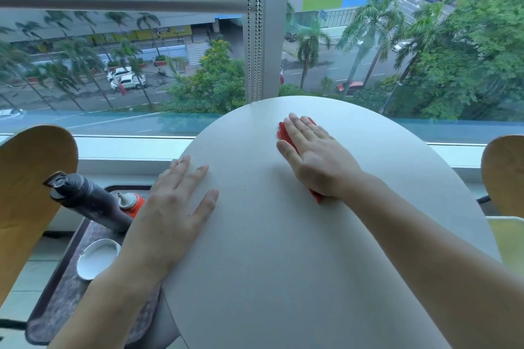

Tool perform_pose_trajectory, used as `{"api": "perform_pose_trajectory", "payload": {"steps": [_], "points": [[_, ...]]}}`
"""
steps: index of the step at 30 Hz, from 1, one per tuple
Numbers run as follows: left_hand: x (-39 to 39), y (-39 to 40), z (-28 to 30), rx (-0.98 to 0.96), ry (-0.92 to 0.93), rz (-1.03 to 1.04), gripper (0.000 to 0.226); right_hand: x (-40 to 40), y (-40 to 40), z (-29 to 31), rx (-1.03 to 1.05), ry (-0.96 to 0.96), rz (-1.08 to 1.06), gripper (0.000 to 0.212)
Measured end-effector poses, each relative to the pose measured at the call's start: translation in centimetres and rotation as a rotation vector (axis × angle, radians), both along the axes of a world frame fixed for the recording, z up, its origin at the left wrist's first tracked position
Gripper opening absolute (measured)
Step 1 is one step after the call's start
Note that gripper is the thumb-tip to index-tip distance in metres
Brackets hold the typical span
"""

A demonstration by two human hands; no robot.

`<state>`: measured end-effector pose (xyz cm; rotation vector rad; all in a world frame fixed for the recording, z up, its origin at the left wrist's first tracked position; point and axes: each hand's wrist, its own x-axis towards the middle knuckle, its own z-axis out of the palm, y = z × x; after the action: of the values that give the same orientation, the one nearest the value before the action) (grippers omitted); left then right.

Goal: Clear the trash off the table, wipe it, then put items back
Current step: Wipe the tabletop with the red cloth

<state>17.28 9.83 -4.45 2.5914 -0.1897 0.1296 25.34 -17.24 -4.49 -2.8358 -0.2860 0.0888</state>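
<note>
A round white table [283, 249] fills the middle of the view, its top bare. My right hand [314, 156] lies flat, palm down, on a red cloth [283, 133] at the far right part of the tabletop; the cloth shows only at the fingers' left edge and near the wrist. My left hand [175, 201] rests flat and open on the table's left edge, holding nothing.
To the left, below table height, a dark tray [56, 303] carries a dark bottle [88, 204], a red squeeze bottle [133, 202] and a white bowl [96, 259]. Wooden chair backs stand at left [31, 178] and right [504, 173]. A large window lies beyond.
</note>
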Motion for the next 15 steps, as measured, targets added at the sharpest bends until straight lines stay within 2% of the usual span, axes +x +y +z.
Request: {"api": "perform_pose_trajectory", "payload": {"steps": [6,15], "points": [[-0.1,0.9,-0.4,0.027,0.009,-0.041,0.061,-2.0,5.9,0.2,0.007,-0.008,0.157,0.065],[0.0,0.8,-0.9,0.011,-0.02,-0.049,0.053,-8.8,8.7,0.3,0.0,0.006,0.225,0.064]]}}
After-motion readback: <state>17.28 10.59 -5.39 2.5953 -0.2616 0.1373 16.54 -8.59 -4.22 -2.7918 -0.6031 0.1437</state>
